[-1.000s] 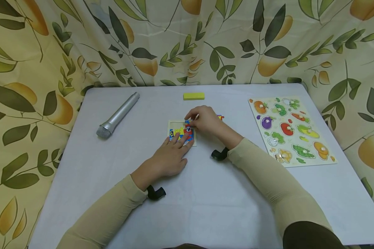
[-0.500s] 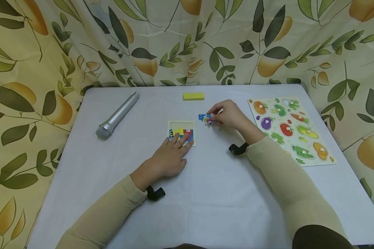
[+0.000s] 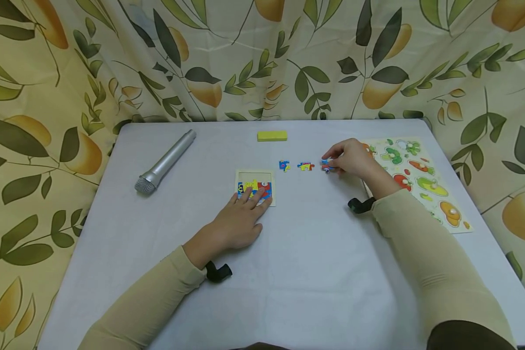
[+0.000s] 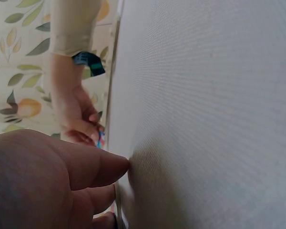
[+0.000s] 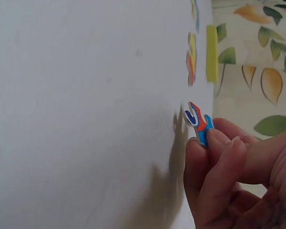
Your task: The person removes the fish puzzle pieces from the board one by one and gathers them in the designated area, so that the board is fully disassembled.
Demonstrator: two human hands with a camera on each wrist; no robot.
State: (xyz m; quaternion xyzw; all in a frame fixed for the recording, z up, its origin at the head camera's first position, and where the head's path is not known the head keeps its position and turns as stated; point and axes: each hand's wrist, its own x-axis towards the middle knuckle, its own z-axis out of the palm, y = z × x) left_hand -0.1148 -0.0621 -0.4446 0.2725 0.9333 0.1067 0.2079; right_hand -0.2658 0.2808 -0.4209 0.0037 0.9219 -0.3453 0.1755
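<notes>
Puzzle piece (image 5: 200, 125) is pinched between thumb and fingers of the right hand (image 3: 352, 158). Just left of that grip a yellow-red piece (image 3: 306, 166) is laid flat, with a vegetable board (image 3: 414, 175) parked just right and a blue piece (image 3: 284, 166) seen farther left. Past those, a small tray (image 3: 254, 170) is partly covered by the left hand (image 3: 238, 218), fingers straight out. Way off left, a microphone (image 3: 166, 162) is plonked down.

1 bare left hand (image 3: 234, 223), 1 bare right hand (image 3: 351, 158). 3 loose flat multicoloured jigsaw pieces (image 3: 306, 166). 1 square cream puzzle tray (image 3: 254, 176); inset pieces (image 3: 266, 184) partly covered, can't count. 1 silver microphone (image 3: 168, 160), 1 yellow rectangular block (image 3: 272, 136), 1 pale vegetable-picture board (image 3: 413, 176), 2 beige fabric sleeves (image 3: 150, 291), 2 black wrist devices (image 3: 218, 272), 1 white-covered table (image 3: 288, 291).
</notes>
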